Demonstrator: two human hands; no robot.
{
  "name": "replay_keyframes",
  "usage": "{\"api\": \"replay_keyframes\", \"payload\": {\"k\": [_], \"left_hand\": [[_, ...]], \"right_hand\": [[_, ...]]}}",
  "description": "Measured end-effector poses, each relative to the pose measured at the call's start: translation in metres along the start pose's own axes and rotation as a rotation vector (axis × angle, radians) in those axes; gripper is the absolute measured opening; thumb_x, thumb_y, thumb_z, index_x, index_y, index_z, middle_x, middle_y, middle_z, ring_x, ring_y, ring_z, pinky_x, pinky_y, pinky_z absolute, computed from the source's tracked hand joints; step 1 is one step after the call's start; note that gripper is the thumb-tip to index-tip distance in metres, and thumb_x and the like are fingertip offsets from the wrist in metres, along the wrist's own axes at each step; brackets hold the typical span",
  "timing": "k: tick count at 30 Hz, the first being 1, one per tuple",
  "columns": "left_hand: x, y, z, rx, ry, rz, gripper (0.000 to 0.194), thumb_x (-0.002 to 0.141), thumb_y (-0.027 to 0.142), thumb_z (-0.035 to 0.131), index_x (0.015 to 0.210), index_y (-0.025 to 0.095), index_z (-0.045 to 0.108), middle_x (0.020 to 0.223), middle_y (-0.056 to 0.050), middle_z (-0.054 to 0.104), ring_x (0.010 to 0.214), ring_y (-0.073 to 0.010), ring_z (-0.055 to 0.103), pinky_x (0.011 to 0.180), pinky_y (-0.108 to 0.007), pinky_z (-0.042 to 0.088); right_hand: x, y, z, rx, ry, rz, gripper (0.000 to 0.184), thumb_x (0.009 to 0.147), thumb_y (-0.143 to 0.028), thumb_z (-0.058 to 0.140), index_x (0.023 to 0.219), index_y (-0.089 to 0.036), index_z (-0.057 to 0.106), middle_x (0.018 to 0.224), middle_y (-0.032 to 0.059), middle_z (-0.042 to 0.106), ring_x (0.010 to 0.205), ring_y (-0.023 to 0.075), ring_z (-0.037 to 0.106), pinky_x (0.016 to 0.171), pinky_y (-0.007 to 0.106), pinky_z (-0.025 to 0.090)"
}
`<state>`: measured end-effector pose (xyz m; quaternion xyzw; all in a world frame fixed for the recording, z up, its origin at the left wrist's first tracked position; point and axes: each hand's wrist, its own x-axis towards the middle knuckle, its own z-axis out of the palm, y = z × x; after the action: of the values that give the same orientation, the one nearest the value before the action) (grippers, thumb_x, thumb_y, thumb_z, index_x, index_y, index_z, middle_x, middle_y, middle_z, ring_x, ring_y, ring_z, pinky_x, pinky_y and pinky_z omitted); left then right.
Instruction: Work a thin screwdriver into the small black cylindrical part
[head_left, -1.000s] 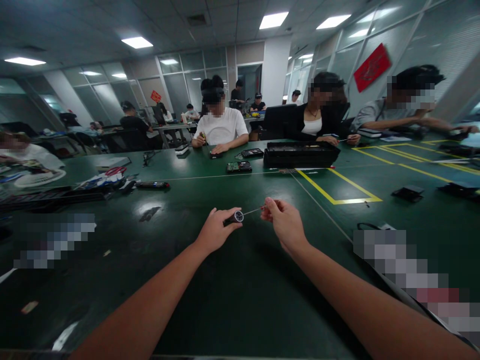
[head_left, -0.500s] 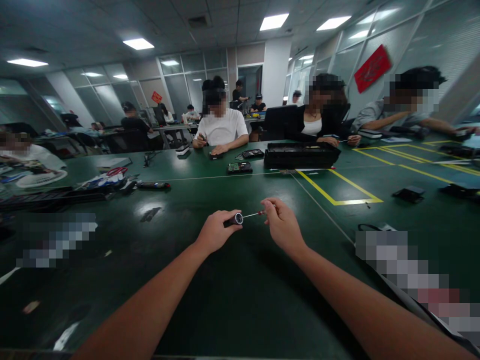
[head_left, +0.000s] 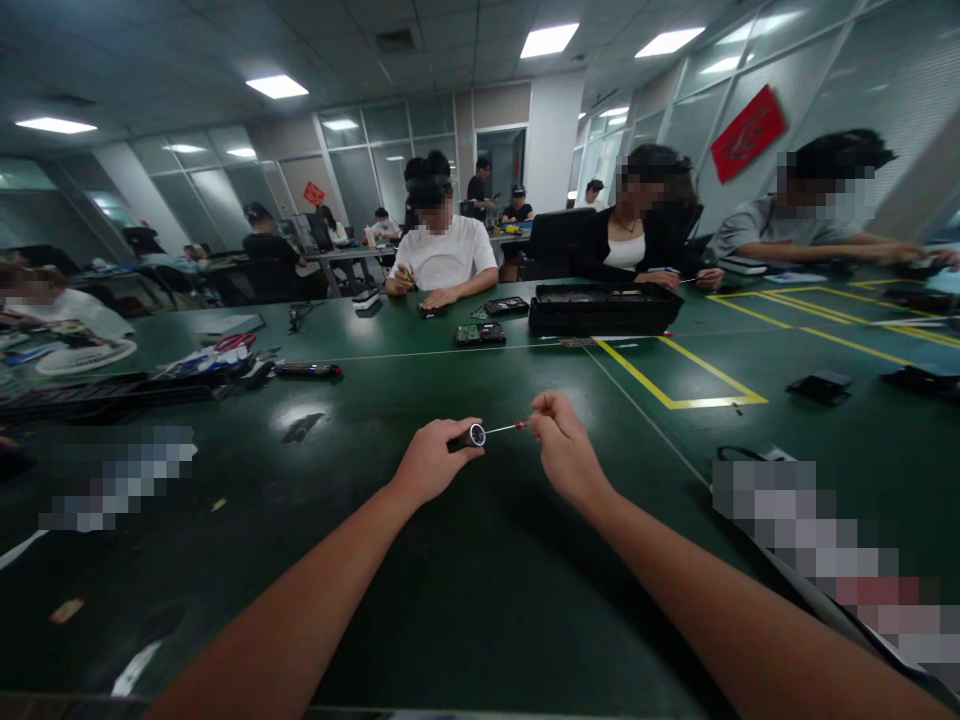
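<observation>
My left hand [head_left: 431, 460] is closed around a short dark cylinder [head_left: 476, 436] with a pale ring at its end face, which points to the right. Pinched in my right hand [head_left: 564, 450] is a screwdriver [head_left: 504, 429] with a thin metal shaft and a reddish handle, mostly covered by the fingers. Its shaft points left and the tip meets the cylinder's end face; how deep it sits there I cannot tell. Both hands are held over the green table [head_left: 480, 600].
Beyond my hands lie a long black tray-like case [head_left: 604, 312] and a circuit-board device [head_left: 480, 335]. Tools and cables [head_left: 225, 355] are heaped at left. A blurred-out package [head_left: 825, 560] lies at right. Several people sit across the table.
My right hand's fingers have shifted and rolled around the screwdriver handle. The cylinder and my left hand stay almost in place.
</observation>
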<state>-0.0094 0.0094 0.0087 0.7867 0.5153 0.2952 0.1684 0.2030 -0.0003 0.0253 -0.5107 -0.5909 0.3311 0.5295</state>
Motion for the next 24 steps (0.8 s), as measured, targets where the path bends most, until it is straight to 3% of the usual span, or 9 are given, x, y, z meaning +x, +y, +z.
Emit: {"api": "replay_keyframes", "payload": {"k": [5, 9, 13, 16, 20, 24], "left_hand": [[0.000, 0.001, -0.001, -0.003, 0.002, 0.006, 0.042, 0.086, 0.031, 0.071, 0.127, 0.030, 0.065, 0.101, -0.001, 0.071, 0.093, -0.0225, 0.059, 0.084, -0.037, 0.044], [0.000, 0.001, -0.001, 0.005, 0.001, -0.004, 0.043, 0.085, 0.031, 0.071, 0.128, 0.029, 0.065, 0.103, -0.002, 0.071, 0.094, -0.0229, 0.060, 0.086, -0.037, 0.045], [0.000, 0.001, -0.001, 0.007, 0.014, -0.008, 0.043, 0.086, 0.031, 0.071, 0.129, 0.030, 0.064, 0.103, -0.002, 0.071, 0.095, -0.0229, 0.061, 0.087, -0.037, 0.045], [-0.001, 0.003, -0.002, 0.013, 0.012, 0.043, 0.044, 0.088, 0.032, 0.069, 0.131, 0.030, 0.062, 0.110, -0.003, 0.070, 0.101, -0.0232, 0.060, 0.091, -0.039, 0.045], [0.001, 0.006, -0.004, 0.063, -0.019, 0.122, 0.042, 0.090, 0.032, 0.067, 0.131, 0.029, 0.062, 0.115, -0.003, 0.069, 0.106, -0.0236, 0.058, 0.100, -0.043, 0.042], [0.002, 0.004, -0.004, 0.087, -0.055, 0.062, 0.042, 0.090, 0.031, 0.067, 0.131, 0.030, 0.062, 0.111, -0.003, 0.070, 0.103, -0.0239, 0.058, 0.104, -0.048, 0.038]], "right_hand": [[0.001, 0.002, -0.001, -0.100, -0.031, -0.004, 0.029, 0.095, -0.049, 0.042, 0.089, -0.025, 0.057, 0.069, -0.0008, 0.058, 0.064, 0.0203, 0.054, 0.060, 0.032, 0.036], [0.003, 0.005, 0.001, 0.012, -0.012, -0.018, 0.019, 0.091, -0.041, 0.049, 0.099, -0.024, 0.054, 0.080, 0.0006, 0.064, 0.069, 0.0199, 0.057, 0.064, 0.033, 0.041], [0.003, 0.004, 0.003, 0.106, -0.018, -0.034, 0.024, 0.087, -0.045, 0.057, 0.093, -0.023, 0.059, 0.085, 0.0039, 0.067, 0.077, 0.0206, 0.060, 0.073, 0.035, 0.045], [0.007, 0.008, 0.006, 0.250, 0.010, 0.053, 0.031, 0.085, -0.053, 0.059, 0.088, -0.022, 0.061, 0.080, 0.0044, 0.066, 0.074, 0.0207, 0.060, 0.074, 0.037, 0.048], [0.016, 0.021, 0.005, 0.513, 0.088, 0.356, 0.029, 0.084, -0.051, 0.056, 0.076, -0.024, 0.057, 0.063, 0.0003, 0.053, 0.057, 0.0184, 0.052, 0.066, 0.039, 0.052], [0.017, 0.024, 0.003, 0.436, 0.163, 0.286, 0.025, 0.086, -0.049, 0.057, 0.080, -0.025, 0.058, 0.073, 0.0029, 0.059, 0.063, 0.0197, 0.056, 0.066, 0.038, 0.053]]}}
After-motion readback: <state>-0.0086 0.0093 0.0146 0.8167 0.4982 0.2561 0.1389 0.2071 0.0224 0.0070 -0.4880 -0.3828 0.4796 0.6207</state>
